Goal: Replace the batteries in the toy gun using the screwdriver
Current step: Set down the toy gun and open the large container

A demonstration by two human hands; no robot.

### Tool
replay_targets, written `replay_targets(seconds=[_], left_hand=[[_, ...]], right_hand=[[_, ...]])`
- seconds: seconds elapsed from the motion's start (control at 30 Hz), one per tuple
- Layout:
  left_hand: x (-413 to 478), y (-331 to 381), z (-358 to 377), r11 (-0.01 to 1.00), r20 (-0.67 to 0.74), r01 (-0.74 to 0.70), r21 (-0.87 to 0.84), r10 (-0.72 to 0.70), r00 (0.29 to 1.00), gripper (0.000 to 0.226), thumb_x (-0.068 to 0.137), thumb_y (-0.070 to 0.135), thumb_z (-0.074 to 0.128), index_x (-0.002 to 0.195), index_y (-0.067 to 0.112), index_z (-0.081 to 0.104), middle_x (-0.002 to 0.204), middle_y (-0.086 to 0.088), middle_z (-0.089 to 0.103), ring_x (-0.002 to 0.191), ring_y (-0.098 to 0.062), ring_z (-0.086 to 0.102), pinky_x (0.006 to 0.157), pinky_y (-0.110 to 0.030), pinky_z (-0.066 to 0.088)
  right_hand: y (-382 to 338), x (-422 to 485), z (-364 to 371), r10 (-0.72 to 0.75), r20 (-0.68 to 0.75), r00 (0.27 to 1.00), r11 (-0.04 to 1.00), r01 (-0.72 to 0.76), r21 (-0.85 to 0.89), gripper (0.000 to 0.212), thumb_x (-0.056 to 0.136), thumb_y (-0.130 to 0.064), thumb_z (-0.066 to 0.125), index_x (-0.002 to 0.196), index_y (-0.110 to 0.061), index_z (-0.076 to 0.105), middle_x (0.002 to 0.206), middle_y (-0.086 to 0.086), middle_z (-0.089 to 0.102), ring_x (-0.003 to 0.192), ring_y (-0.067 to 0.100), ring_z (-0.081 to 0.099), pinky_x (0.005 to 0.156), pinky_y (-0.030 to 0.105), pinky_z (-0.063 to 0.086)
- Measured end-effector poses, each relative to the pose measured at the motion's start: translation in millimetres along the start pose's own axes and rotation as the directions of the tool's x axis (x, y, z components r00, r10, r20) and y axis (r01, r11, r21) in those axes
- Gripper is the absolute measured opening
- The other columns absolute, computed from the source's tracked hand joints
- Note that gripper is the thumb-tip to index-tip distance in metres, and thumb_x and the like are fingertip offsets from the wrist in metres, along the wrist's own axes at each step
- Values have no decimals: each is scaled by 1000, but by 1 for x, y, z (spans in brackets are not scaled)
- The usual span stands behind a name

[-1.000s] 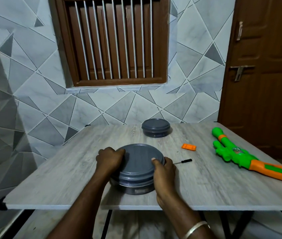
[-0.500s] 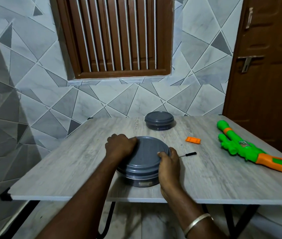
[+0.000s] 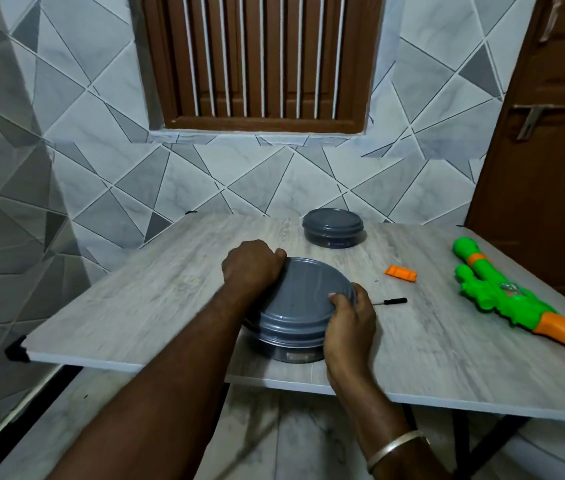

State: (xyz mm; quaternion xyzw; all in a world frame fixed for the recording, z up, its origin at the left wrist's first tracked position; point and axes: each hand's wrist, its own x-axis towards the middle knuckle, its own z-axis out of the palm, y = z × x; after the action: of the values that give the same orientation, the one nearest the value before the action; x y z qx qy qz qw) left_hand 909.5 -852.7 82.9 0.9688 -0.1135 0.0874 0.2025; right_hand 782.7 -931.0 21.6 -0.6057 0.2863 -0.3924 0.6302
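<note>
- Head view: left hand [image 3: 251, 268] is curled over the far-left rim of the lid [image 3: 303, 296] on a round grey tin [image 3: 295, 353]. Fingers wrap the edge; the fingertips are hidden.
- Right hand [image 3: 350, 320] clamps the near-right rim of the same lid, thumb on top, fingers down the side. Metal bangle [image 3: 397, 448] on that wrist.
- The tin sits on the worktop [image 3: 135, 306] between the two hands, close to the near edge.
- Screwdriver [image 3: 390, 301]: flat on the worktop just right of the right hand, black handle pointing away from it. Not touched.
- Orange plastic piece [image 3: 401, 273]: beyond the screwdriver, right of and past the right hand.
- Toy gun [image 3: 502, 299]: green with an orange grip end, lying well right of the right hand, muzzle toward the wall, grip end running out of frame.
- Second grey tin [image 3: 333, 228], lid on: beyond both hands, near the far edge of the worktop.
- Behind: tiled wall, brown slatted window [image 3: 263, 60], brown door [image 3: 551, 133] at the right.
</note>
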Motion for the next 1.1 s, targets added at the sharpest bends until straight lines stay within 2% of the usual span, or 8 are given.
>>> replay_targets(seconds=[0.23,0.4,0.5,0.6,0.73,0.83,0.97,1.1], left_hand=[[1,7,6,995,-38,-47,83,50,998,46,99,42,41,118,8,65,125,-16,65,114,-36,59,87,-38,44],[8,4,7,1000,7,-17,-18,17,1000,49,97,47,42,113,7,66,123,-17,65,112,-37,60,80,-38,41],[13,-1,4,994,46,20,-103,-15,999,53,98,49,39,113,6,66,124,-18,64,111,-37,60,80,-36,40],[18,-4,4,988,85,50,-143,-38,996,56,98,53,36,114,7,65,125,-17,64,112,-37,59,82,-38,41],[22,-8,4,981,110,55,-186,-35,993,51,99,50,35,109,9,63,126,-17,63,110,-36,58,83,-37,41],[24,-8,2,977,157,58,-207,-25,987,45,98,47,36,105,10,61,128,-18,62,109,-35,58,88,-38,44],[22,-4,-6,944,212,97,-315,-29,977,58,99,48,32,123,5,62,138,-21,57,121,-36,55,91,-37,41],[18,-4,-15,882,212,124,-454,-29,977,59,100,49,33,125,4,62,137,-21,58,120,-35,56,91,-36,39]], right_hand=[[3,1,-1,-14,1,1000,1000,14,0,40,90,-24,56,129,-17,56,121,2,63,108,21,61,88,43,57],[3,1,-2,-36,-10,999,999,36,-14,40,91,-24,56,130,-18,56,121,1,63,107,20,61,88,43,57],[5,1,-2,-66,-4,998,998,66,-13,38,92,-25,54,129,-18,56,118,0,63,103,16,62,78,33,58],[5,-1,-3,-67,14,998,998,66,23,42,88,-36,50,127,-21,57,116,-2,63,102,15,62,74,30,57],[3,0,-6,-48,11,999,997,47,60,28,96,-31,48,119,-23,60,111,-5,63,99,11,61,63,22,47],[1,1,-8,-37,4,999,998,37,60,29,97,-31,48,121,-23,61,113,-5,63,102,10,60,66,22,46],[-2,2,-8,-12,20,1000,998,11,57,33,98,-34,46,124,-22,62,117,-4,64,102,10,59,68,21,46],[-3,0,-6,22,33,999,989,-26,148,57,89,-67,40,118,-27,68,116,-10,70,108,10,63,95,39,52]])
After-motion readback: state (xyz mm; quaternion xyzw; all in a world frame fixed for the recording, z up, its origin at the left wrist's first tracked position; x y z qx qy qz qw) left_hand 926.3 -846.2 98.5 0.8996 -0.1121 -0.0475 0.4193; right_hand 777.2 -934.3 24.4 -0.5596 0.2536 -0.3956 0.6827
